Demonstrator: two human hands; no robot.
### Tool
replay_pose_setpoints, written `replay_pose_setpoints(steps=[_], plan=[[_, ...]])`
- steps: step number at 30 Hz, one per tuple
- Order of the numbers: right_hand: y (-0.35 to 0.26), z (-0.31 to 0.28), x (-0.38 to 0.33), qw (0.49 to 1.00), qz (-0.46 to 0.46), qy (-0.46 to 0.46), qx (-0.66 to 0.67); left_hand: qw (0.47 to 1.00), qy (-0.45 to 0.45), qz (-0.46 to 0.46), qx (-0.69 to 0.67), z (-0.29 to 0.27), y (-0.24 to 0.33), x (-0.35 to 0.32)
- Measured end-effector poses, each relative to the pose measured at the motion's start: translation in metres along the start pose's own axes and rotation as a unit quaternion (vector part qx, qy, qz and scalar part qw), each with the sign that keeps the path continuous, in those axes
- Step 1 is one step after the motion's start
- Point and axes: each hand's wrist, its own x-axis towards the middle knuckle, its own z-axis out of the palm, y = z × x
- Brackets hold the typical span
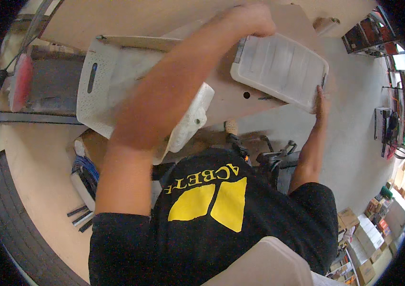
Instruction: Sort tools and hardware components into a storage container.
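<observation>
A translucent white plastic storage box with its lid on (pixel 281 66) lies at the far right part of the table, partly past the table edge. My right hand (pixel 322 102) grips its right end, with a finger up along the rim. My left hand (pixel 252 20) is at the far left corner of the box, fingers curled and slightly blurred; what is inside them is hidden. Under my left forearm stands a large white perforated basket (pixel 86 100), partly covered by the arm. A bumpy white piece (pixel 195 114) shows at the basket's right side.
The brown table (pixel 226 105) has a round hole beside the box. A roll (pixel 327 26) lies at the far right. Below the table are a dark chair-like frame (pixel 276 159) and a blue cable bundle (pixel 86 167). Shelves (pixel 371 33) and cardboard boxes (pixel 348 218) line the right.
</observation>
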Motion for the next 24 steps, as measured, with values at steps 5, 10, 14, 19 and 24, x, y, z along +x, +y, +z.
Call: replay_pose_setpoints(steps=[5,10,14,19,24], plan=[[-0.030,0.002,-0.016,0.957,-0.132,-0.071,-0.246,0.996,0.057,-0.070,-0.017,0.121,-0.103,0.090],[-0.046,0.038,-0.028,0.997,0.006,-0.001,-0.071,0.870,-0.004,-0.246,-0.427,0.201,-0.172,0.048],[-0.017,-0.021,-0.037,0.990,0.118,-0.004,0.074,0.887,-0.019,-0.308,-0.344,0.206,-0.093,0.064],[-0.007,-0.047,-0.078,0.950,0.158,0.050,0.263,0.949,-0.070,-0.248,-0.179,0.172,-0.096,0.122],[-0.022,-0.056,-0.117,0.852,0.126,0.071,0.504,0.999,-0.015,-0.040,-0.028,0.068,-0.032,0.090]])
